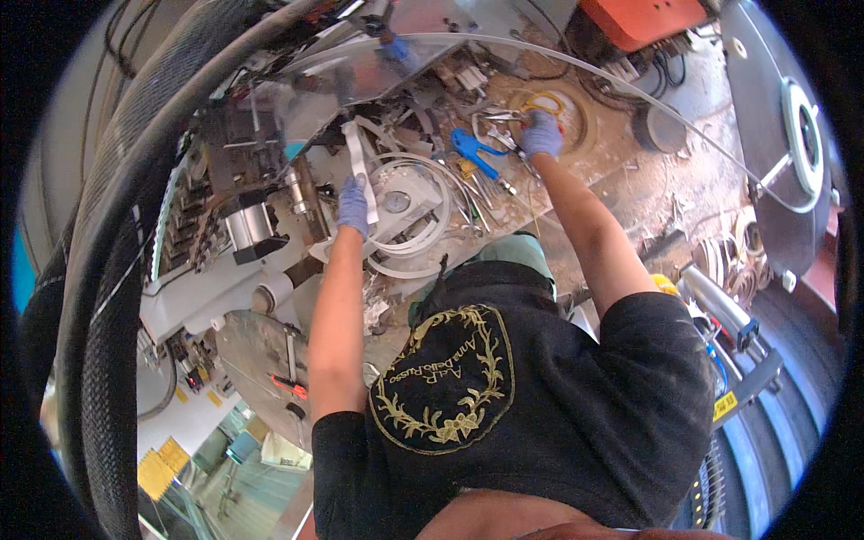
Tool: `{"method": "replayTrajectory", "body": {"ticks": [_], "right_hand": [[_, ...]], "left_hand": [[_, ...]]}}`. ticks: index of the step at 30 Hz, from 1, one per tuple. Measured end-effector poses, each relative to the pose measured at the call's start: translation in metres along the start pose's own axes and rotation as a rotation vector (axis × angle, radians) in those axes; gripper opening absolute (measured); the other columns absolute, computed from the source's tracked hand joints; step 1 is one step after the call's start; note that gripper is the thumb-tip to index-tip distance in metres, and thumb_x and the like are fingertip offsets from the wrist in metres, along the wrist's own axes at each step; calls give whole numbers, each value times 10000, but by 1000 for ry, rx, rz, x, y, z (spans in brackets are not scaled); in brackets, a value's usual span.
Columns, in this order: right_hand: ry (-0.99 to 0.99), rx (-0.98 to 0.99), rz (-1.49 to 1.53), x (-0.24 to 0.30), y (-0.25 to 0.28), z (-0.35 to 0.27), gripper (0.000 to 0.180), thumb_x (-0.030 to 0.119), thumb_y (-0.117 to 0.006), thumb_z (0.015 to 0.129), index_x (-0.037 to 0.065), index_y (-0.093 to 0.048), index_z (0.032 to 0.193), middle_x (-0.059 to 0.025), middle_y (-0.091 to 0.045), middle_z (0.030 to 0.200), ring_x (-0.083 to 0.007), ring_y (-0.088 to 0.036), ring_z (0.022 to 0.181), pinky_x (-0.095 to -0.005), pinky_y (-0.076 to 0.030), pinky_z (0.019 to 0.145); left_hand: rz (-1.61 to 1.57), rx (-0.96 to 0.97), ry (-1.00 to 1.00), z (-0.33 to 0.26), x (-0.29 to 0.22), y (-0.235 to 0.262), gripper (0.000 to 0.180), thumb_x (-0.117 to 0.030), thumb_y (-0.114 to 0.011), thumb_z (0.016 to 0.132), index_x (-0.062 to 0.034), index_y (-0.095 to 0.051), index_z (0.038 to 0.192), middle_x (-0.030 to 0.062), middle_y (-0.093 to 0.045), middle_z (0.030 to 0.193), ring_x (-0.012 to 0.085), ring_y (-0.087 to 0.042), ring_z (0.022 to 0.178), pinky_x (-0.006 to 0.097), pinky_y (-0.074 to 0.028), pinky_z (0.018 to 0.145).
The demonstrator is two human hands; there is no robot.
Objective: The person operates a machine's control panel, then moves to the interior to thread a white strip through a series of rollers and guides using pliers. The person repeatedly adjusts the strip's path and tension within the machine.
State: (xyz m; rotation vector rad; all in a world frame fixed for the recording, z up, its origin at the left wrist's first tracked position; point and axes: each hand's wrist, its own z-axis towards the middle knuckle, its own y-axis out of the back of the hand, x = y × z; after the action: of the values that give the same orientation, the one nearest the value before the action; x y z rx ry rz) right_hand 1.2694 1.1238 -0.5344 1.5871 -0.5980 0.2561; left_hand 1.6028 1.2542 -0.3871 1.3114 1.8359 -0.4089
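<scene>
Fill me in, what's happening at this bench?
A person in a black T-shirt and pale blue gloves leans over a cluttered workbench beside a machine. The left hand rests on a white strip next to coiled white tubing. The right hand reaches further out into a pile of metal hand tools, close to a blue-handled tool and a yellow ring. Whether it grips a tool cannot be told.

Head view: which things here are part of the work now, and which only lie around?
In use: left hand on the white strip; right hand among the metal tools.

Lying about: blue-handled tool, white tubing coil, orange machine, red-handled tool.
</scene>
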Motion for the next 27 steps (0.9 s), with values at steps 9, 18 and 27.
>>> {"method": "replayTrajectory", "body": {"ticks": [9, 18, 27], "right_hand": [[272, 424, -495, -10, 14, 31, 440, 148, -486, 857, 228, -395, 1280, -156, -543, 1185, -343, -560, 1045, -415, -457, 870], [520, 431, -146, -34, 29, 20, 492, 102, -474, 852, 170, -379, 1330, -199, -580, 1135, -358, -561, 1055, -417, -459, 878], [1030, 546, -117, -18, 60, 9, 541, 169, -667, 683, 149, -525, 1204, -185, -601, 915, -377, -584, 855, -428, -462, 805]], "left_hand": [[-176, 82, 25, 14, 18, 19, 319, -300, -586, 881, -83, -510, 1103, 56, -610, 892, 181, -633, 768, 318, -566, 618], [15, -79, -91, 46, 59, 40, 313, -304, -575, 881, -90, -543, 1107, 34, -613, 885, 156, -630, 747, 283, -517, 576], [27, 0, -92, 41, 41, 17, 318, -332, -564, 886, -86, -554, 1088, 25, -622, 847, 139, -612, 698, 280, -497, 549]]}}
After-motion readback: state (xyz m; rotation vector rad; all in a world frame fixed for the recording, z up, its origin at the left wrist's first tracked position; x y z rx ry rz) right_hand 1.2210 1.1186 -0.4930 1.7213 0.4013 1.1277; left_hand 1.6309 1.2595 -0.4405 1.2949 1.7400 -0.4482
